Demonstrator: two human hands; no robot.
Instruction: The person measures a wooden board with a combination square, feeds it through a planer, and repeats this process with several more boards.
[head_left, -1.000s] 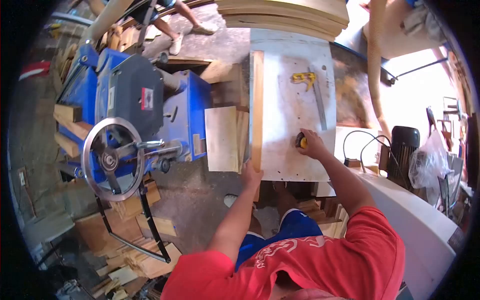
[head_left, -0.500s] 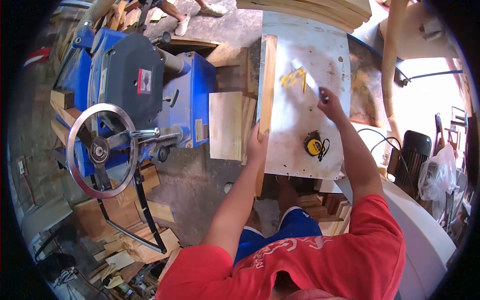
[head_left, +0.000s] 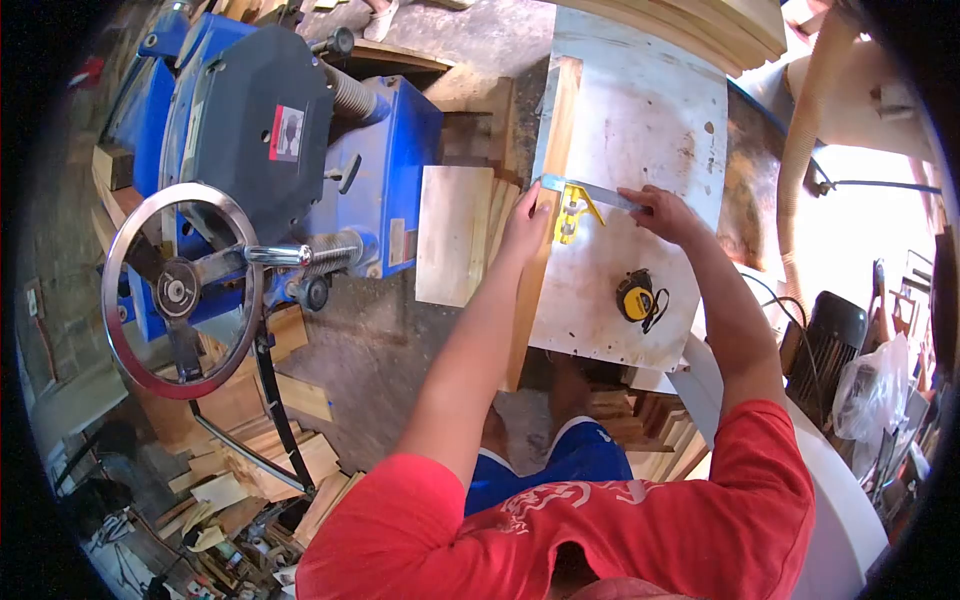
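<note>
A long wooden board (head_left: 561,130) lies along the left edge of the pale worktable (head_left: 640,130). My left hand (head_left: 524,230) is closed around the board's left side, near the end of the square's blade. A combination square with a metal blade (head_left: 598,193) and a yellow head (head_left: 568,220) lies across the board, its head beside the board's right face. My right hand (head_left: 662,214) grips the blade's right end. Below it on the table rests a yellow and black tape measure (head_left: 636,301).
At the left stands a blue machine (head_left: 405,150) with a metal handwheel (head_left: 180,290). Wooden boards (head_left: 455,235) are stacked beside the table, and more planks (head_left: 700,30) lie at its far end. A hose (head_left: 815,120) hangs at the right. Part of a person's foot (head_left: 380,22) shows at the top.
My right hand has brought the square left and down, from above the table onto the board. My left hand has moved up along the board. The camera view has shifted slightly.
</note>
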